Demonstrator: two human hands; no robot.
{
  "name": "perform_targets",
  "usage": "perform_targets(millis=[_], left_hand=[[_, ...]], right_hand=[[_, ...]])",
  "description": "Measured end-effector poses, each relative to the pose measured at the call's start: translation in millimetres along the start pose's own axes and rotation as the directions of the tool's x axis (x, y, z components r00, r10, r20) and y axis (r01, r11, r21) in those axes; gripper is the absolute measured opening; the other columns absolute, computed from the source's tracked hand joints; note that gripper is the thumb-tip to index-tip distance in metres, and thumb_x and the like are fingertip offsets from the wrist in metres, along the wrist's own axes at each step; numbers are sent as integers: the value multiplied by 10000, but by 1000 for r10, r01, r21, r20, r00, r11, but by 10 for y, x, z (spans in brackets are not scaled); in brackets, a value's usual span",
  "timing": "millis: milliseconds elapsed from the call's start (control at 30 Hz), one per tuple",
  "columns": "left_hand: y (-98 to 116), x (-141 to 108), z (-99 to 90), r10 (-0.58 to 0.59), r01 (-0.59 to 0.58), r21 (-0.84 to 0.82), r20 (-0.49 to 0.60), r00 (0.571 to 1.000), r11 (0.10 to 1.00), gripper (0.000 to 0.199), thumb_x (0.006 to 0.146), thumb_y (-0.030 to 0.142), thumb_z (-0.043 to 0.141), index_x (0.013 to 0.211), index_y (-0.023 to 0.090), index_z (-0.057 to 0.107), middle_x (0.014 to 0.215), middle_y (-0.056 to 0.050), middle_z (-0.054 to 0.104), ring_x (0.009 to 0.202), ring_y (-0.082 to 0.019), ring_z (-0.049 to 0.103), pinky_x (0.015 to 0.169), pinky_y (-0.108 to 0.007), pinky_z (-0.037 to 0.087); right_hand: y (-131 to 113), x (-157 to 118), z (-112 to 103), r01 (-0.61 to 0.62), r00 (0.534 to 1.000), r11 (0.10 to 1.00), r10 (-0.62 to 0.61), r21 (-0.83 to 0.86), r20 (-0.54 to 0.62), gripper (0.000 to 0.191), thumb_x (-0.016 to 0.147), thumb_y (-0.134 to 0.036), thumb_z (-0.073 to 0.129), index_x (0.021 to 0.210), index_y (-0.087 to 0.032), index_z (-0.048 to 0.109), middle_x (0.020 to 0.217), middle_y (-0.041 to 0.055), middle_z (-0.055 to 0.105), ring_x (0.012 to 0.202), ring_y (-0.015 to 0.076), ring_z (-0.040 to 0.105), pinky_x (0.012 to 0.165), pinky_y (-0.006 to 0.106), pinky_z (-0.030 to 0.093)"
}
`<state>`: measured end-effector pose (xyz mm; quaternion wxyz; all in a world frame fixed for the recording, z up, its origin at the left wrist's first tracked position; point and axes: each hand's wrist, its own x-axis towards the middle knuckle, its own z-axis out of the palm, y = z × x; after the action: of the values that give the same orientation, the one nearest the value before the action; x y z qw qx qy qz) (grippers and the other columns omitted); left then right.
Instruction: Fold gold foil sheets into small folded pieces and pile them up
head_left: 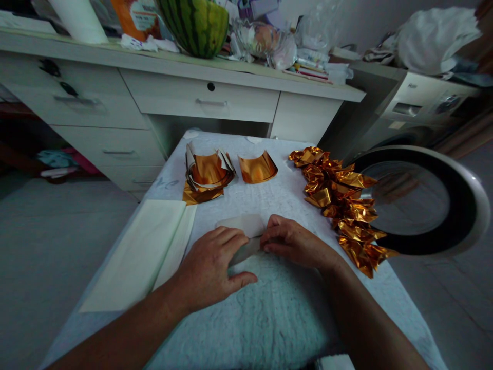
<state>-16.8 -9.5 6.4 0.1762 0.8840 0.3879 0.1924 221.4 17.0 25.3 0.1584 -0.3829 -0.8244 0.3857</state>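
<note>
A small pale sheet of paper [243, 224] lies in front of me on the cloth-covered table, partly folded or curled and partly hidden by my hands. My left hand [215, 267] rests on its left part, fingers stretched out and thumb apart. At its right edge, my right hand [283, 237] pinches the paper between thumb and fingers. Beyond them sit a stack of curved gold foil papers [208, 172] and one single curved gold sheet [258, 167]. To the right runs a row of folded gold foil pieces [339, 195].
Long cream paper sheets [134, 252] lie along the table's left side. An open washing machine door [473, 205] stands close at the right. Behind the table is a white drawer counter [173, 64], bearing a cut watermelon [194, 25], a paper roll [79, 20] and plastic bags.
</note>
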Motion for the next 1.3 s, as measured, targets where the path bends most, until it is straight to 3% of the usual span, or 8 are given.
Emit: perform_targets(millis=[67, 167, 267, 400, 700, 900, 1033, 1300], left_hand=[[3, -12, -11, -11, 11, -5, -8, 1000, 1000, 410, 776, 468, 732, 1037, 176, 612, 1109, -110, 670, 1011, -303, 607, 868, -474, 502], [-5, -26, -21, -50, 48, -54, -27, 998, 997, 144, 914, 324, 569, 961, 197, 617, 992, -64, 693, 923, -240, 644, 816, -394, 507], [-22, -27, -20, -145, 137, -138, -47, 988, 981, 176, 972, 254, 458, 914, 220, 621, 843, -1, 688, 781, -170, 657, 712, -297, 489], [-53, -7, 17, -216, 198, -147, -119, 969, 969, 153, 974, 243, 467, 945, 228, 617, 807, 31, 685, 720, -141, 657, 664, -256, 456], [-132, 51, 114, -158, 173, 60, -199, 967, 983, 121, 945, 191, 502, 924, 193, 621, 858, -21, 683, 810, -209, 636, 750, -332, 447], [-98, 60, 104, -136, 167, 191, -167, 977, 967, 134, 952, 206, 509, 927, 199, 640, 834, -24, 682, 798, -232, 617, 758, -380, 380], [-75, 65, 84, -153, 191, 236, -169, 974, 953, 131, 944, 213, 532, 923, 217, 661, 827, -15, 697, 817, -237, 604, 782, -398, 343], [-78, 92, 88, -221, 249, 252, -135, 966, 935, 76, 906, 223, 602, 922, 232, 676, 881, -17, 713, 905, -265, 569, 816, -416, 328]], right_hand=[[2, 11, 10, -4, 1000, 1000, 4, -6, -17, 138, 910, -192, 603, 822, -180, 708, 825, 6, 533, 760, 121, 533, 712, 254, 406], [10, 37, 40, -31, 998, 999, 30, -20, -49, 153, 916, -189, 585, 818, -175, 701, 793, 3, 566, 740, 119, 539, 697, 249, 400], [17, 79, 84, -97, 992, 995, 94, -23, -83, 139, 911, -181, 570, 867, -177, 701, 797, 3, 606, 751, 124, 559, 687, 245, 397], [7, 131, 144, -206, 969, 976, 195, -67, -151, 120, 886, -199, 591, 826, -168, 690, 795, 8, 615, 731, 126, 562, 650, 244, 377], [-2, 152, 225, -266, 923, 956, 216, -123, -320, 98, 815, -187, 688, 748, -170, 618, 785, 0, 569, 703, 124, 515, 627, 249, 348], [74, 157, 266, -301, 881, 929, 185, -216, -436, 231, 707, -197, 781, 854, -174, 604, 905, 39, 572, 867, 195, 501, 758, 310, 375], [111, 159, 288, -382, 857, 891, 242, -244, -456, 243, 707, -286, 790, 891, -192, 662, 973, 62, 560, 921, 233, 474, 807, 357, 358], [33, 183, 307, -436, 838, 876, 311, -207, -449, 173, 735, -272, 744, 876, -197, 678, 975, 57, 563, 953, 239, 459, 811, 350, 326]])
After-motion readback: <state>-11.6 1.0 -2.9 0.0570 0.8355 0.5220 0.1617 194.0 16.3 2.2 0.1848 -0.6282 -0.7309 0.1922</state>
